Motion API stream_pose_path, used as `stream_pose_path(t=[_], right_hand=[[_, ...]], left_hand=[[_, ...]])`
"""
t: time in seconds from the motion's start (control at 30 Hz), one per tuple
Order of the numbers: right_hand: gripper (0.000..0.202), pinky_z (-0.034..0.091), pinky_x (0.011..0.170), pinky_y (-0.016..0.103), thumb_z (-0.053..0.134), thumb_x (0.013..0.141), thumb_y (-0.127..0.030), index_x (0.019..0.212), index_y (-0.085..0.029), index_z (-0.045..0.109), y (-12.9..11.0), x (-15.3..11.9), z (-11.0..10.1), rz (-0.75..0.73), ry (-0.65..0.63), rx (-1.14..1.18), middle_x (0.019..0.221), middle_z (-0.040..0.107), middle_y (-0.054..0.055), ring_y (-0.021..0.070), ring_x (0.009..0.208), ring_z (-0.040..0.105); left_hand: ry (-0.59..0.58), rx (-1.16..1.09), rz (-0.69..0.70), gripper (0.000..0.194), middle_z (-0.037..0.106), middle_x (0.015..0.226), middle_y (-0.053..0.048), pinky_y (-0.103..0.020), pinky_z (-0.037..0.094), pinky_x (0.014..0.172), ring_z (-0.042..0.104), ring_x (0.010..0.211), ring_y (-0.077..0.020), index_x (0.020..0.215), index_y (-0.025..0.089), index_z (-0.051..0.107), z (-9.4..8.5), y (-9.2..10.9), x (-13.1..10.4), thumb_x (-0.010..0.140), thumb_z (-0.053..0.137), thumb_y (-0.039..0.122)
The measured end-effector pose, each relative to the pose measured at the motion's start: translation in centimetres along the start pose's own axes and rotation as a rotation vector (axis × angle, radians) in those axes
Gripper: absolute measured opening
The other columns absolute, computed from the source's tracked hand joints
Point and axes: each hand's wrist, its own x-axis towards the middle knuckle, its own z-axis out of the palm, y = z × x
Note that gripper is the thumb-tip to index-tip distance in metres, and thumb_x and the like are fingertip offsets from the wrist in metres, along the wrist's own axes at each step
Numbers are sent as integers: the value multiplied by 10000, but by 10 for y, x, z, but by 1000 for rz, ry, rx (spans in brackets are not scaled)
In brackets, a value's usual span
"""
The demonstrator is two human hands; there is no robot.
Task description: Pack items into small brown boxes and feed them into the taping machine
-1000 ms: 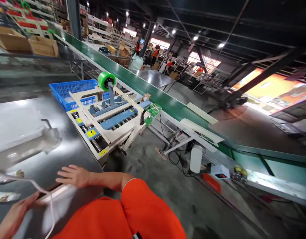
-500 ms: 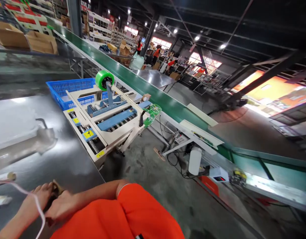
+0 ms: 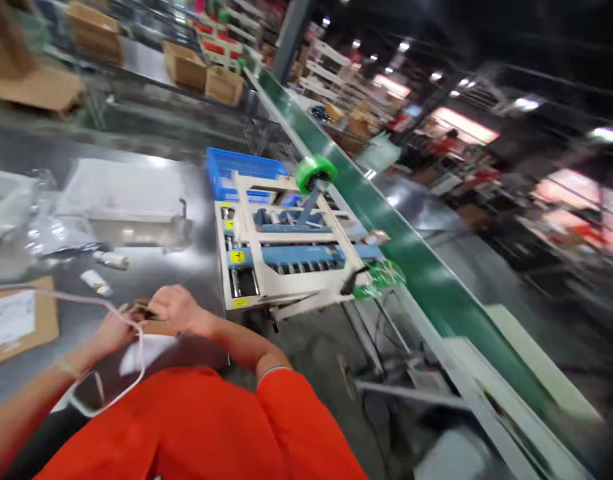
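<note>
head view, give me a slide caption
Left hand and right hand close together at a metal table, green conveyor beyond.

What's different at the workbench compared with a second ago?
The right hand, spread open before, has curled and met the left hand at a small brownish item; blur hides the exact grip. The view swung left, bringing the white-labelled cardboard into sight. The blue basket stayed beside the roller machine.

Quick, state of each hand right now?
Left hand: at a small brown item; too blurred to tell its grip.
Right hand: curled beside it; grip can't be told.
</note>
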Motion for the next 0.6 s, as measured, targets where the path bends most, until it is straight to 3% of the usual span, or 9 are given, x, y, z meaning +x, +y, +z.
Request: stream_pose_path(t=[0.1,0.17,0.2,0.27,0.33,0.4,0.47,0.53,0.6], right_hand=[[767,516,1246,651,851,1055,-493,1685,-133,606,-15,4,13,362,-27,-17,1659,628,309,467,1539,599],[1097,499,1248,709,959,929,-585,1783,-81,490,-27,-1,37,437,-167,-34,1748,526,375,553,1586,548],[1152,483,1260,727,979,903,-576,1806,-80,463,-31,-7,49,447,-211,-53,1786,481,384,573,1611,521],[1087,440,1300,740,954,930,-501,1816,-96,471,-30,-20,65,453,-216,-78,1833,429,373,567,1640,496],[946,428,1323,723,876,986,-444,1794,-108,519,-21,-24,68,468,-134,-30,1824,458,355,533,1620,532],[840,504,1288,656,785,1030,-454,1768,-128,551,-10,-16,61,509,-15,164,1755,564,316,474,1555,611],[758,611,1192,548,681,1081,-502,1737,-143,559,-4,0,55,561,61,489,1634,689,254,390,1447,708],[660,679,1058,440,549,1151,-527,1686,-141,575,-8,19,56,583,15,762,1457,792,188,297,1288,789],[559,693,939,376,524,1179,-515,1565,-134,663,-13,39,60,572,-128,834,1235,848,130,249,1126,823]], left_hand=[[173,31,-230,315,764,1395,-239,-611,531,1125,651,1342,-464,1140,182,756,6,25,-5,911,782,397],[279,-79,-440,491,685,1466,-312,-651,528,1113,622,1369,-519,1227,129,706,13,34,-6,855,876,401],[335,-169,-490,549,662,1480,-332,-662,533,1103,616,1377,-535,1262,115,691,18,36,-6,857,893,425],[423,-317,-523,653,643,1509,-335,-665,542,1104,614,1401,-543,1345,112,671,28,37,-5,856,917,468],[492,-402,-527,802,626,1557,-324,-651,546,1147,610,1450,-522,1475,120,619,37,35,-6,833,951,466],[563,-463,-561,943,608,1591,-319,-656,541,1195,600,1498,-501,1603,125,522,44,29,-11,843,957,476],[616,-550,-610,956,641,1545,-306,-670,565,1170,630,1474,-482,1654,135,470,50,22,-22,910,915,537],[616,-624,-639,901,704,1448,-265,-641,607,1101,690,1383,-445,1665,146,477,51,14,-39,980,846,600],[601,-650,-662,946,723,1411,-251,-616,620,1077,712,1326,-429,1696,126,475,45,7,-58,974,849,608]])
